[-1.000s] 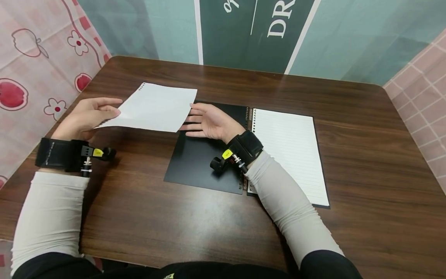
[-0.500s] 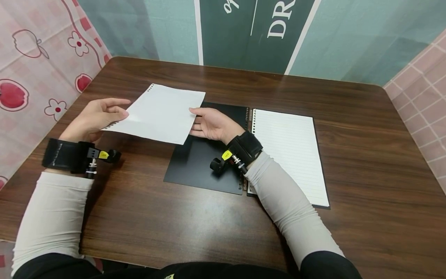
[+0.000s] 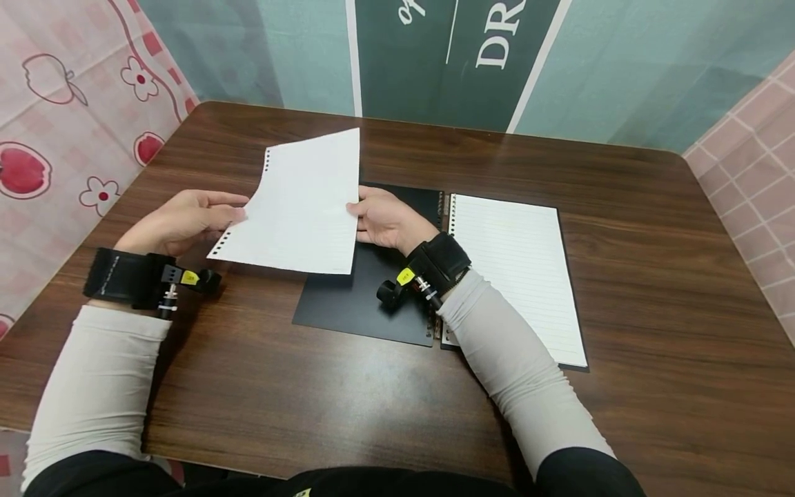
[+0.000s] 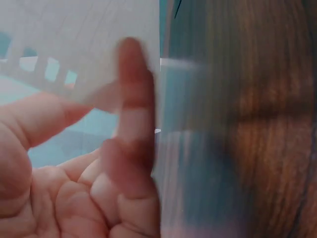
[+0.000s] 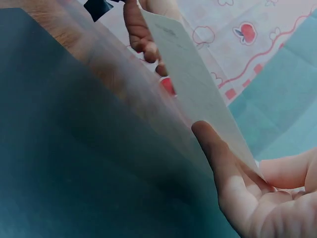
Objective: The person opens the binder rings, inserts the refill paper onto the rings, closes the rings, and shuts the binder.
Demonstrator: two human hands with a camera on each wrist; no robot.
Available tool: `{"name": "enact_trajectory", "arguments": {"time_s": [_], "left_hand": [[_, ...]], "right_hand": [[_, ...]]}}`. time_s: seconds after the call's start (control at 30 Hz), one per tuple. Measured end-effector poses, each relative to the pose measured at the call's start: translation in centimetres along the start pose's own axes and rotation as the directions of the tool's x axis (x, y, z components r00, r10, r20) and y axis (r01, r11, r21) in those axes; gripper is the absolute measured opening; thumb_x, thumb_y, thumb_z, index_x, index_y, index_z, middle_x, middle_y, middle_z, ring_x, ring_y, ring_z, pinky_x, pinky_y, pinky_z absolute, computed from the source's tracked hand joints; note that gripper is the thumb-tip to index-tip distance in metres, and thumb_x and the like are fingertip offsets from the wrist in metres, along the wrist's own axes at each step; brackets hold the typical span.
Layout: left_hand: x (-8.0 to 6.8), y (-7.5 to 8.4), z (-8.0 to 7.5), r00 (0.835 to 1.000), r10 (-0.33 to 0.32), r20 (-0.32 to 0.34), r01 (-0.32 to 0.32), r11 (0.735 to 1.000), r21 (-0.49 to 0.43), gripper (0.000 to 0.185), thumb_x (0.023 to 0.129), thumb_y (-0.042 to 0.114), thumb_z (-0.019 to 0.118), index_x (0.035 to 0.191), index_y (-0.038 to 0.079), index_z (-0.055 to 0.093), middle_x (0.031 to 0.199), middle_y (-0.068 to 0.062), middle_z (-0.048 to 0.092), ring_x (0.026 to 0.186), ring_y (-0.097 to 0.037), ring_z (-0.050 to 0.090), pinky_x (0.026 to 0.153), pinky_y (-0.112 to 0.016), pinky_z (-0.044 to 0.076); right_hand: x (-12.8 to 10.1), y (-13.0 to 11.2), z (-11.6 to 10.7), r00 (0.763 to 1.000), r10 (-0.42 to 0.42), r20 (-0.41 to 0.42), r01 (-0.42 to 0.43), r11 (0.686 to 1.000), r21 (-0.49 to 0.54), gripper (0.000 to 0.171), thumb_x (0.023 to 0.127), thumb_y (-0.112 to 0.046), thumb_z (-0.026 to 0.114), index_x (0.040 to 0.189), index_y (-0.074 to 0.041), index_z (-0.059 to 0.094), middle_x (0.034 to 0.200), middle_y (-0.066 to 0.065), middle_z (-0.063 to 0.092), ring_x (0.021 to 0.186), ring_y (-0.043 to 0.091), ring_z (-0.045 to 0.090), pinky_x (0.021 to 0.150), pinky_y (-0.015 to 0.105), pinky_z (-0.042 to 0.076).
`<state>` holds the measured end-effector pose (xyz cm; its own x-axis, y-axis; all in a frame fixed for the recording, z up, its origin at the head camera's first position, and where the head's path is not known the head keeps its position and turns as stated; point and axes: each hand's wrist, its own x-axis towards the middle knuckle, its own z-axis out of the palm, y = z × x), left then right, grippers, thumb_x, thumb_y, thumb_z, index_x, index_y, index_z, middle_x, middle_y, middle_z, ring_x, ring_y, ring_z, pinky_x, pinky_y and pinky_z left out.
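Observation:
A white loose-leaf sheet (image 3: 304, 207) with punched holes down its left edge is held up over the table, tilted, its right part above a black cover (image 3: 360, 307). My left hand (image 3: 186, 221) pinches the holed edge between thumb and fingers; the left wrist view shows the holes close to the thumb (image 4: 44, 116). At the opposite edge, my right hand (image 3: 391, 221) has its thumb on the near face and its fingers behind. The right wrist view shows the sheet (image 5: 193, 74) between right thumb and fingers (image 5: 210, 144). An open ring binder with lined paper (image 3: 506, 269) lies at the right.
The binder's rings (image 3: 444, 207) run between the black cover and the lined pages. Everything lies on a brown wooden table (image 3: 671, 310). A green cloth backdrop (image 3: 447, 69) hangs behind, and a pink patterned cloth (image 3: 68, 138) is at the left.
My left hand has shifted right and slightly nearer me with the sheet. The sheet has tilted up more, and my right hand, earlier with straight fingers at its edge, now pinches it.

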<state>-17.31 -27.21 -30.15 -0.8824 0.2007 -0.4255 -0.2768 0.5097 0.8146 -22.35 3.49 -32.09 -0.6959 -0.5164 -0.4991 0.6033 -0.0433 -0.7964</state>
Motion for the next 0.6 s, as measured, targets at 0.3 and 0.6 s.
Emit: {"name": "enact_trajectory", "arguments": {"time_s": [0.3, 0.6], "left_hand": [[0.66, -0.85, -0.11, 0.997, -0.074, 0.019, 0.076, 0.986, -0.150, 0.043, 0.103, 0.034, 0.052, 0.140, 0.012, 0.047, 0.094, 0.024, 0.067, 0.087, 0.005, 0.064, 0.079, -0.017, 0.050], [0.66, -0.69, -0.07, 0.992, -0.128, 0.023, 0.129, 0.949, -0.288, 0.021, 0.100, 0.044, 0.053, 0.102, 0.026, 0.063, 0.087, 0.019, 0.072, 0.082, 0.004, 0.067, 0.073, -0.016, 0.051]], "right_hand": [[-0.52, -0.17, -0.21, 0.999, -0.011, 0.048, 0.012, 1.000, -0.023, 0.040, 0.108, -0.010, 0.034, 0.147, -0.012, 0.041, 0.107, 0.007, 0.059, 0.097, 0.021, 0.060, 0.086, 0.037, 0.047], [-0.63, -0.33, -0.43, 0.999, -0.018, 0.046, 0.020, 0.999, -0.034, 0.041, 0.108, -0.010, 0.034, 0.148, -0.014, 0.041, 0.108, 0.007, 0.059, 0.097, 0.022, 0.060, 0.083, 0.037, 0.048]]}}
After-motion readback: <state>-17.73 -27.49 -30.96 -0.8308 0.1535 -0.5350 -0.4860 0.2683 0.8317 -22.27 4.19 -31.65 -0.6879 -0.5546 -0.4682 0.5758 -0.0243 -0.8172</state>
